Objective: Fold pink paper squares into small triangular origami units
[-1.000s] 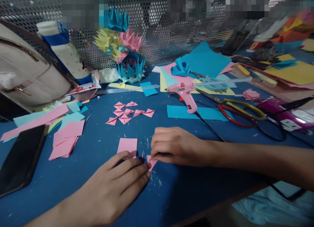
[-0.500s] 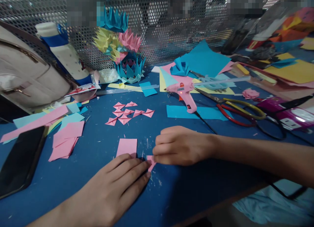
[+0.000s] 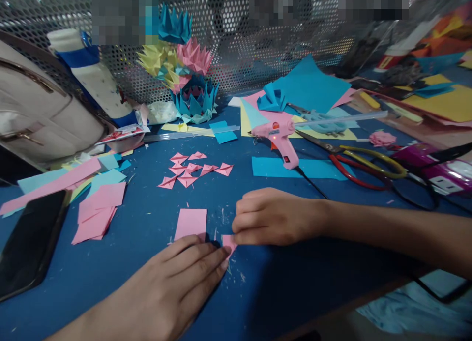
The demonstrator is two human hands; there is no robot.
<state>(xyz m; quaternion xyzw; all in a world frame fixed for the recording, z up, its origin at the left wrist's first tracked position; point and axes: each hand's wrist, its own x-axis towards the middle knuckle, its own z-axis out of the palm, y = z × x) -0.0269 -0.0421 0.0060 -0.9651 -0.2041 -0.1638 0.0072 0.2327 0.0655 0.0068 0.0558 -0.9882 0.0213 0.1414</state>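
A small folded piece of pink paper [image 3: 228,241] lies on the blue table between my hands. My right hand [image 3: 271,217] is closed, its curled fingers pinching the paper's right edge. Stretched out flat, my left hand [image 3: 177,277] presses the paper's lower left side with its fingertips. Those fingers also cover the lower end of a pink paper rectangle [image 3: 191,223]. Beyond my hands sit several folded pink triangles [image 3: 192,168] in a loose group. More pink paper pieces [image 3: 96,215] are stacked to the left.
A pink glue gun [image 3: 278,137] rests on a blue paper strip [image 3: 313,168], its cord running toward my right arm. Scissors [image 3: 368,163] lie at right, a phone [image 3: 31,242] at left. Behind stand paper flowers [image 3: 193,98] and a bottle [image 3: 92,78] before a perforated metal panel [image 3: 125,61].
My left fingertips have shifted slightly right over the folded paper. The right hand keeps its pinch, and the view has moved a little.
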